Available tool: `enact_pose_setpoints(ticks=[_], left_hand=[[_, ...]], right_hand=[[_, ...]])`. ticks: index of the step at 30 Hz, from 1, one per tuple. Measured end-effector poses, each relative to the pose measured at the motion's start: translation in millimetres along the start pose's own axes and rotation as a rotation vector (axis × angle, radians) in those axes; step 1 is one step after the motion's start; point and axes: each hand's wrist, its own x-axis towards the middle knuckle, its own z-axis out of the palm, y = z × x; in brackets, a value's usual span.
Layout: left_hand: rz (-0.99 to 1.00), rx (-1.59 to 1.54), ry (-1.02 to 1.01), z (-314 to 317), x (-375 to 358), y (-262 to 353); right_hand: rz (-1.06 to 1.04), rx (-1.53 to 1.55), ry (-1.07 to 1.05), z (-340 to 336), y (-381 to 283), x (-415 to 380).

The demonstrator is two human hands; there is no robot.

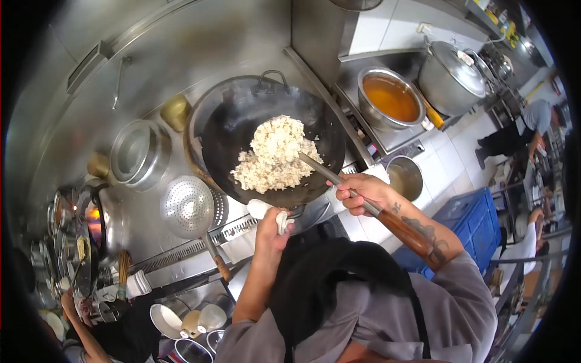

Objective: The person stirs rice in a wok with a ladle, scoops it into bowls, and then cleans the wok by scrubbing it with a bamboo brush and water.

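Note:
A large black wok (224, 115) sits on the stove with a pile of fried rice (278, 151) in it. My right hand (366, 193) is closed round the metal shaft of a long wok utensil (327, 173), its wooden handle lying back along my forearm. The utensil's head is hidden in the rice. At the wok's near rim, my left hand (272, 228) grips a folded white cloth (260, 210) by the near loop handle.
A perforated strainer (187, 206) lies left of the wok, near stacked metal pots (140, 151). To the right stand a bowl of orange liquid (390, 100), a lidded pot (454, 75) and a blue crate (460, 230). A person works beside a flaming burner (94, 221) at left; others are far right.

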Motion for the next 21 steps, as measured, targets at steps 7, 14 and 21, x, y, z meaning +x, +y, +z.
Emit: enact_pose_setpoints(ticks=[7, 14, 21], left_hand=[[-0.003, 0.234, 0.005, -12, -61, 11], [-0.178, 0.472, -0.006, 18, -123, -28], [-0.338, 0.726, -0.224, 62, -143, -127]], right_hand=[[-0.070, 0.180, -0.010, 0, 46, -47], [-0.246, 0.263, 0.088, -17, 106, -141], [-0.452, 0.488, 0.135, -69, 218, -257]])
